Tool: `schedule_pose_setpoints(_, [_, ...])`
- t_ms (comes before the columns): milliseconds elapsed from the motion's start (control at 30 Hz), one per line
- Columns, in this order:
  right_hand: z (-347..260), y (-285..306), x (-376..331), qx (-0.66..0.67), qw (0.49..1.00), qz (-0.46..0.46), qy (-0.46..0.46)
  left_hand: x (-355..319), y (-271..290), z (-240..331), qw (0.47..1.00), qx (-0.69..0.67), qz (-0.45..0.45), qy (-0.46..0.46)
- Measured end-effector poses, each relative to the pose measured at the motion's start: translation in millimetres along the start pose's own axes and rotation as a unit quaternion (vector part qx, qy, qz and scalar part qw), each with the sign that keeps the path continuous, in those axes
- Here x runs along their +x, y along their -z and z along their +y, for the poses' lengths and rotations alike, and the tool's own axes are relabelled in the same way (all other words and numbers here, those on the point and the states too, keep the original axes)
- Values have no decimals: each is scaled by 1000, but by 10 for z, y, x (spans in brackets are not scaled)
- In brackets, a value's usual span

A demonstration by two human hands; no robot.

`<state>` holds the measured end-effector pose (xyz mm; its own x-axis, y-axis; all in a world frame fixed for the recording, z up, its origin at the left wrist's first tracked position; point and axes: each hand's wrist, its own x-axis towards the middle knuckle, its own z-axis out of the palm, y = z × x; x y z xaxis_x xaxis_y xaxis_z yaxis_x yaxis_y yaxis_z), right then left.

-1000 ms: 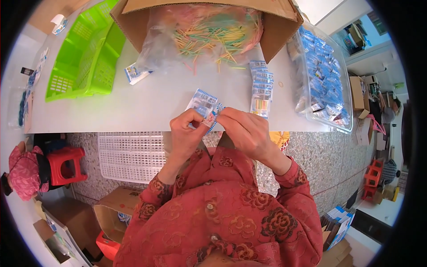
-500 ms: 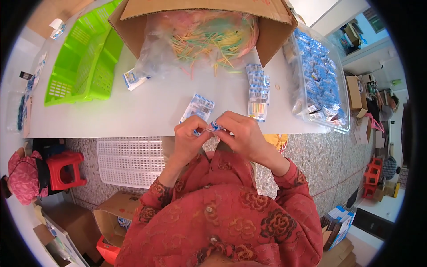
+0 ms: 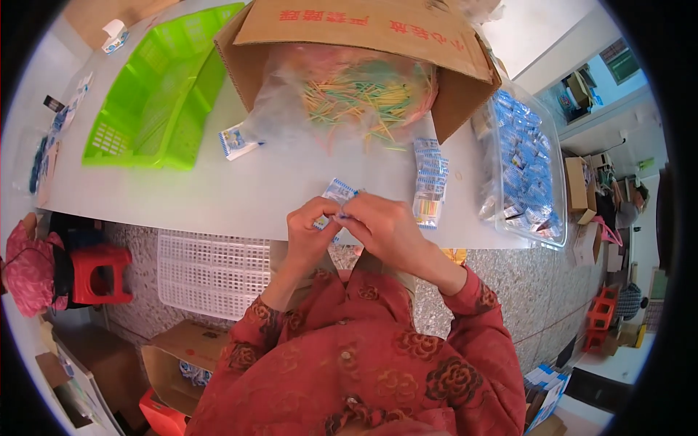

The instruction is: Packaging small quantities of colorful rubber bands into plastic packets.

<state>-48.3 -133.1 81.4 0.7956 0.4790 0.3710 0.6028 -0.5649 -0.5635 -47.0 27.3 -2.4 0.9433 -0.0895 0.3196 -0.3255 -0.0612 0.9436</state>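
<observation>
My left hand [image 3: 309,227] and my right hand [image 3: 389,227] meet at the table's near edge, their fingers pinched together. Between the fingertips is a small blue-and-white plastic packet [image 3: 342,216], mostly hidden by the fingers. Just beyond them lies another flat blue-and-white packet [image 3: 339,190], partly covered by my hands. Right of my right hand, an overlapping row of similar packets [image 3: 429,185] runs away from me. Farther off, a carton [image 3: 356,25] lies with its mouth toward me. From it spills a clear bag of thin pink, yellow and green sticks [image 3: 363,102].
A green plastic basket [image 3: 109,142] stands on the left of the table. At the right, a clear bin [image 3: 556,236] is full of blue packets. One loose packet [image 3: 238,142] lies by the bag. Below the table is a white perforated crate [image 3: 211,276]; a person sits far left beside a red stool [image 3: 102,272].
The head view has shifted, so the table items sit lower and farther right. My right hand has come over closer to my left, hiding more of the pinched packet.
</observation>
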Motion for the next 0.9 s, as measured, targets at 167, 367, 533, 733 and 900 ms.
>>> schedule_pose_setpoints(167, [257, -51, 489, 226, 971, -17, -79, 98, 156, -249, 996, -65, 44, 42])
schedule_pose_setpoints(367, [1084, -41, 1041, 344, 922, 54, -171, 145, 323, -494, 981, -123, 88, 124])
schedule_pose_setpoints(533, [1697, -70, 1381, 29, 994, 94, -57, 117, 404, -590, 976, -117, 101, 156])
schedule_pose_setpoints(733, [2045, -188, 1724, -259, 966, 18, 4, 66, 396, -710, 977, -140, 91, 130])
schedule_pose_setpoints(900, [2087, -407, 1909, -340, 935, -97, 13, 63, 404, -727, 985, -103, 75, 112])
